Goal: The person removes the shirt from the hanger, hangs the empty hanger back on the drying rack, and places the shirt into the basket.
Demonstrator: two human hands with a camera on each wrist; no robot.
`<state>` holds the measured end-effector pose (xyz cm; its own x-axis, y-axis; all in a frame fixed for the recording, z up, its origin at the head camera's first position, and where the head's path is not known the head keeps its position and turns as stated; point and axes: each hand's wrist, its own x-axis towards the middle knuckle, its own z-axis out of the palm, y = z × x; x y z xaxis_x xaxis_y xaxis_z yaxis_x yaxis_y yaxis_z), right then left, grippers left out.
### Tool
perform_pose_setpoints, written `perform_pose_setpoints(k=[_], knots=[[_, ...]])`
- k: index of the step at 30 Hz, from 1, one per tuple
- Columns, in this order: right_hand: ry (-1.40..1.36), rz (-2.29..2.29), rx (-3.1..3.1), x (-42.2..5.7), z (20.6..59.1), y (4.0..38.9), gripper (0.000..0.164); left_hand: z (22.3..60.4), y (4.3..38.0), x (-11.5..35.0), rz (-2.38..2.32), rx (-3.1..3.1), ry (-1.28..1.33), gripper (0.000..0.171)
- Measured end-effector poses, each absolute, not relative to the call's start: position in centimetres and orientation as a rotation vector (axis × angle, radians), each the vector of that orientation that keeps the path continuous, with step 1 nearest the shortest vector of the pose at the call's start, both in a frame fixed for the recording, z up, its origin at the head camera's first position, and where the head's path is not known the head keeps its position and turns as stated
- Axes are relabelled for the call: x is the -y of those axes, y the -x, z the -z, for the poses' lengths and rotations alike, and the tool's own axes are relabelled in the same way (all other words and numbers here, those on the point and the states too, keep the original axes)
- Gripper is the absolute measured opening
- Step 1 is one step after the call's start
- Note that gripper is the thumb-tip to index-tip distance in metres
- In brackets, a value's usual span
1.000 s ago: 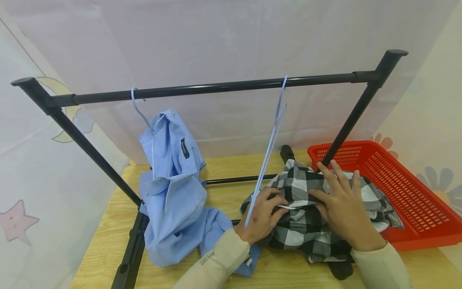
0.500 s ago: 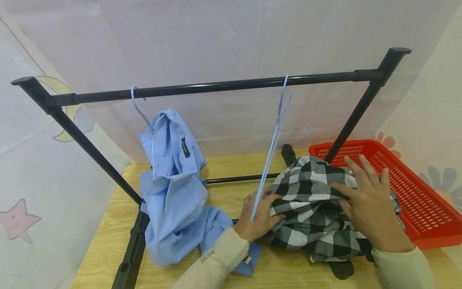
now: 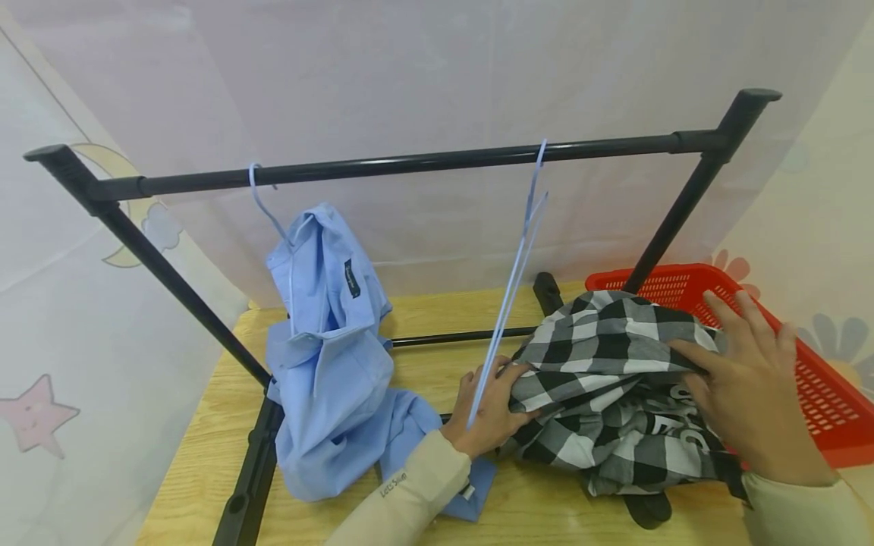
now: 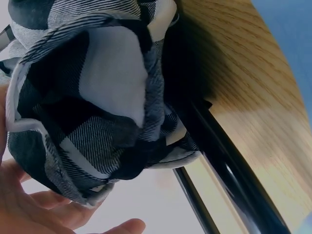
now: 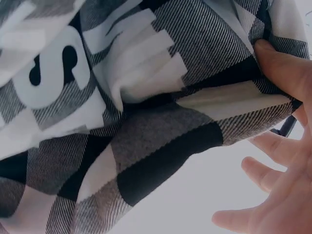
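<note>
Closest to us, our left hand (image 3: 486,413) pinches the left edge of the checked garment (image 3: 594,341) between thumb and fingers. Our right hand (image 3: 758,394) pinches its right edge, the other fingers spread clear of the cloth. The garment lies bunched over the worktop (image 3: 437,307) between our hands; we cannot tell whether it touches the red basket (image 3: 829,379) behind its right end. A bare hanger (image 3: 498,334) dangles nearly edge-on, crossing in front of our left hand. Farther left, a blue shirt (image 3: 334,364) hangs from the rack's top bar (image 3: 410,164), with the pale backdrop (image 3: 341,76) beyond.

As we judge it, the hanger could snag our wrist or the cloth if we raise the left hand, since it lines up so closely with it. Our right hold takes only a thin edge, so the heavy folds could drag it loose.

The left wrist view looks into a dark opening that the head view hides. The right wrist view enlarges printed lettering, small from above. Neither shows the bare hanger.
</note>
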<state>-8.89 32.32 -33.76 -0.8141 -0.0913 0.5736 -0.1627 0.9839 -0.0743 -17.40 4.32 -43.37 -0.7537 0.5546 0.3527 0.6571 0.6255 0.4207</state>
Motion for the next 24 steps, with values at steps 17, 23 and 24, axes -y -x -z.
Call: perform_pose_setpoints(k=[17,23,24], knots=[[-0.038,-0.126,2.53,-34.0,33.6,8.0,0.038,44.0,17.3,-4.2,0.8,2.501,1.015,0.034],[0.047,-0.127,2.586,-34.8,34.0,8.0,0.039,44.2,17.8,-4.4,0.789,2.37,1.08,0.014],[0.067,-0.125,2.606,-34.9,34.2,8.0,0.04,44.1,17.8,-4.4,0.792,2.361,1.09,0.013]])
